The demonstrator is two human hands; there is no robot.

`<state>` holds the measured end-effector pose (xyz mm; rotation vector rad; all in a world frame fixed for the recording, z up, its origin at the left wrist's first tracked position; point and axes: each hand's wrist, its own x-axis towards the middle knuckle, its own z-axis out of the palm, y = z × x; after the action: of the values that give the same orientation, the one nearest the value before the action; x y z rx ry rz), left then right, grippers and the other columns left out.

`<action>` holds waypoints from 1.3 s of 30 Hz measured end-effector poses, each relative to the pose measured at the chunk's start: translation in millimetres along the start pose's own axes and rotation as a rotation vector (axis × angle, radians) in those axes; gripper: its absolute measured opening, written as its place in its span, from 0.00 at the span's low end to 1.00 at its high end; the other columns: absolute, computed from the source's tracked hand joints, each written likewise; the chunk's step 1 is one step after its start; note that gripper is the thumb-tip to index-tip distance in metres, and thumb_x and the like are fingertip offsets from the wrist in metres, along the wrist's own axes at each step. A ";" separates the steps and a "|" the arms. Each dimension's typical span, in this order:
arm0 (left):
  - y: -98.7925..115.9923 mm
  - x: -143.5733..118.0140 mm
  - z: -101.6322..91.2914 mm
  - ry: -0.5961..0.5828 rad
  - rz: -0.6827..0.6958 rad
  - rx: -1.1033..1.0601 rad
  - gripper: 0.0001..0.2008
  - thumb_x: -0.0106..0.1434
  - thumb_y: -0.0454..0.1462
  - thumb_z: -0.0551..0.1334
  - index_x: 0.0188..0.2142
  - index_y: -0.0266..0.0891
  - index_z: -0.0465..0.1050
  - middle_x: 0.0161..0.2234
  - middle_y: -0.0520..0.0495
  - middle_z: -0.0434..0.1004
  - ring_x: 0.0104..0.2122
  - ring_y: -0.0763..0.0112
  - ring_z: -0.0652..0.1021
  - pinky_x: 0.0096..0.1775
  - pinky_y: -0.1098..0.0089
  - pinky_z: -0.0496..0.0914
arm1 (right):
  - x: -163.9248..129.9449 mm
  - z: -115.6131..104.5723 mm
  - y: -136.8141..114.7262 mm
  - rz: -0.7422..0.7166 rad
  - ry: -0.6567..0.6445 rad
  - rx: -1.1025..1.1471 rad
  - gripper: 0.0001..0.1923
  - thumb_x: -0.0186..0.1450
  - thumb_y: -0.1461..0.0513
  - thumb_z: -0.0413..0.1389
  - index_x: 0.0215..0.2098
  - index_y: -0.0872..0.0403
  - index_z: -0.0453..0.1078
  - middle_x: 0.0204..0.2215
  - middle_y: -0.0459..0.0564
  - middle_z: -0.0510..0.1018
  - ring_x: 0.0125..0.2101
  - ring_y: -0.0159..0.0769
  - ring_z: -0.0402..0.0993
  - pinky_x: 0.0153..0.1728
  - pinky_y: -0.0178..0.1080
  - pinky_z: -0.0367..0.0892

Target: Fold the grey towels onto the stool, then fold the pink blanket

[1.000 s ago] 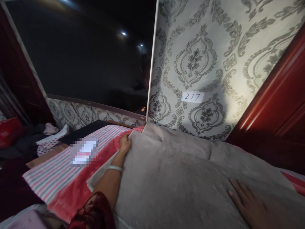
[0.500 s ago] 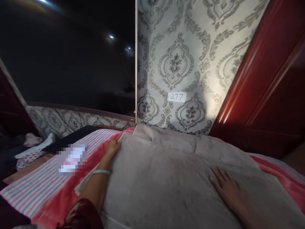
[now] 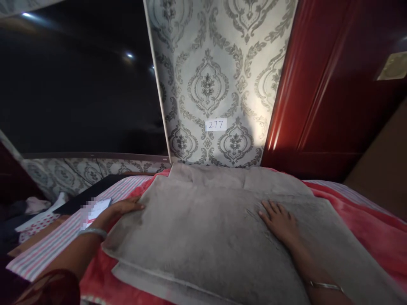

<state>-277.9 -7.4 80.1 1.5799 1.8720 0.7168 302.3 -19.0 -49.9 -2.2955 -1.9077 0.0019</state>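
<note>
A grey plush blanket (image 3: 203, 237) lies folded in layers over a red blanket (image 3: 104, 271). My left hand (image 3: 127, 206) is at the grey blanket's left edge, its fingers closed on the cloth there. Flat on the grey surface, toward the right, rests my right hand (image 3: 280, 220) with its fingers spread. Small creases show in the cloth beside its fingertips. Along the near left side, the edges of two grey layers are visible, one below the other.
A striped pink, white and grey cloth (image 3: 47, 250) lies at the left, with a partly blurred white paper (image 3: 99, 211) on it. Behind stand a large black screen (image 3: 79, 93), a patterned wall (image 3: 206, 55) labelled 277 and a dark red door (image 3: 327, 93).
My left hand has moved left and slightly nearer, and the grey blanket's left edge now spreads farther left. The right hand stays flat on the cloth. The view has shifted right.
</note>
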 end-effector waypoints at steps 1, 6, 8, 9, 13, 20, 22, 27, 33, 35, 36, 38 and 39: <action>8.9 -4.3 0.9 -0.099 0.001 -0.114 0.26 0.42 0.51 0.74 0.41 0.43 0.82 0.38 0.41 0.86 0.42 0.48 0.84 0.41 0.59 0.78 | 0.1 -0.3 -0.5 0.000 0.006 0.009 0.34 0.74 0.47 0.37 0.74 0.46 0.57 0.74 0.51 0.55 0.72 0.53 0.48 0.67 0.63 0.51; 79.9 -23.2 22.8 -0.306 0.064 -0.454 0.25 0.49 0.42 0.70 0.49 0.43 0.81 0.47 0.43 0.85 0.46 0.49 0.83 0.46 0.55 0.76 | 1.5 0.6 -0.2 -0.010 0.006 0.007 0.34 0.74 0.46 0.38 0.73 0.47 0.58 0.73 0.53 0.56 0.72 0.55 0.48 0.67 0.63 0.49; 112.6 -31.9 44.1 -0.324 0.129 -0.459 0.29 0.49 0.41 0.70 0.53 0.44 0.79 0.51 0.43 0.83 0.50 0.48 0.81 0.50 0.54 0.76 | 2.0 1.4 0.2 -0.018 0.018 0.013 0.34 0.74 0.46 0.38 0.73 0.46 0.58 0.74 0.52 0.56 0.72 0.55 0.49 0.67 0.64 0.49; 128.1 -36.6 58.6 -0.347 0.193 -0.428 0.31 0.49 0.41 0.70 0.55 0.43 0.78 0.52 0.42 0.83 0.52 0.47 0.80 0.52 0.53 0.75 | 2.0 1.6 0.2 -0.021 0.026 0.018 0.33 0.74 0.46 0.37 0.72 0.46 0.59 0.74 0.52 0.56 0.72 0.55 0.49 0.67 0.64 0.50; 172.2 -53.8 142.7 -0.435 0.509 -0.264 0.32 0.52 0.37 0.65 0.59 0.42 0.74 0.58 0.44 0.79 0.60 0.50 0.75 0.61 0.55 0.69 | -0.3 -2.4 -2.3 -0.016 0.036 0.027 0.32 0.74 0.47 0.38 0.73 0.45 0.58 0.73 0.52 0.56 0.72 0.54 0.49 0.67 0.64 0.49; 158.3 -60.0 279.8 -0.517 0.539 -0.031 0.35 0.48 0.31 0.60 0.58 0.37 0.74 0.57 0.40 0.79 0.56 0.51 0.77 0.61 0.56 0.69 | -6.5 -19.2 -8.1 -0.004 -0.009 0.035 0.31 0.76 0.48 0.39 0.74 0.46 0.56 0.74 0.52 0.54 0.72 0.51 0.48 0.67 0.60 0.49; 150.6 -58.5 282.2 -0.520 0.540 -0.055 0.34 0.49 0.32 0.60 0.58 0.39 0.74 0.57 0.43 0.79 0.57 0.54 0.76 0.61 0.58 0.68 | -6.7 -21.6 -8.5 -0.005 -0.018 0.039 0.31 0.76 0.48 0.40 0.74 0.47 0.56 0.74 0.52 0.53 0.73 0.52 0.47 0.67 0.60 0.49; 162.6 -57.4 248.8 -0.611 0.447 -0.334 0.30 0.50 0.33 0.59 0.54 0.41 0.77 0.52 0.48 0.82 0.53 0.58 0.79 0.56 0.60 0.72 | -5.5 -21.1 -7.8 0.001 -0.015 0.051 0.31 0.76 0.48 0.40 0.73 0.48 0.57 0.74 0.54 0.54 0.72 0.53 0.47 0.67 0.61 0.49; 208.9 -54.0 254.6 -0.453 0.483 -0.429 0.29 0.54 0.35 0.60 0.57 0.39 0.75 0.49 0.44 0.83 0.50 0.56 0.80 0.52 0.60 0.75 | -6.3 -19.7 -5.3 -0.016 0.020 0.056 0.30 0.76 0.49 0.40 0.72 0.46 0.58 0.73 0.54 0.56 0.72 0.53 0.49 0.66 0.62 0.49; 215.7 -59.4 269.3 -0.448 0.461 -0.332 0.30 0.55 0.37 0.63 0.59 0.38 0.73 0.43 0.43 0.84 0.46 0.56 0.82 0.49 0.61 0.76 | -6.7 -20.7 -4.7 -0.013 0.009 0.050 0.30 0.76 0.50 0.40 0.73 0.47 0.58 0.73 0.54 0.56 0.72 0.52 0.49 0.66 0.61 0.50; 216.5 -63.0 275.8 -0.497 0.414 -0.270 0.32 0.56 0.39 0.64 0.61 0.38 0.72 0.38 0.44 0.84 0.41 0.57 0.83 0.46 0.61 0.77 | -6.9 -21.4 -4.5 -0.010 0.003 0.047 0.30 0.76 0.50 0.41 0.73 0.47 0.58 0.74 0.54 0.55 0.72 0.52 0.49 0.67 0.60 0.50; 213.6 -68.9 282.4 -0.602 0.318 -0.179 0.32 0.58 0.44 0.65 0.62 0.39 0.71 0.29 0.48 0.81 0.28 0.61 0.82 0.35 0.63 0.77 | -7.5 -22.6 -4.5 -0.006 -0.009 0.044 0.29 0.76 0.50 0.42 0.72 0.47 0.58 0.74 0.53 0.55 0.72 0.51 0.48 0.67 0.59 0.49; 210.4 -69.7 281.2 -0.625 0.296 -0.157 0.28 0.60 0.45 0.64 0.59 0.40 0.74 0.27 0.48 0.80 0.24 0.63 0.80 0.30 0.64 0.75 | -8.0 -23.1 -4.5 -0.006 -0.010 0.046 0.29 0.77 0.50 0.42 0.72 0.47 0.59 0.74 0.53 0.56 0.72 0.50 0.48 0.67 0.58 0.49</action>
<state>77.4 -34.5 44.9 1.7393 1.1221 0.4052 298.7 -28.7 -27.3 -2.2643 -1.8999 0.0562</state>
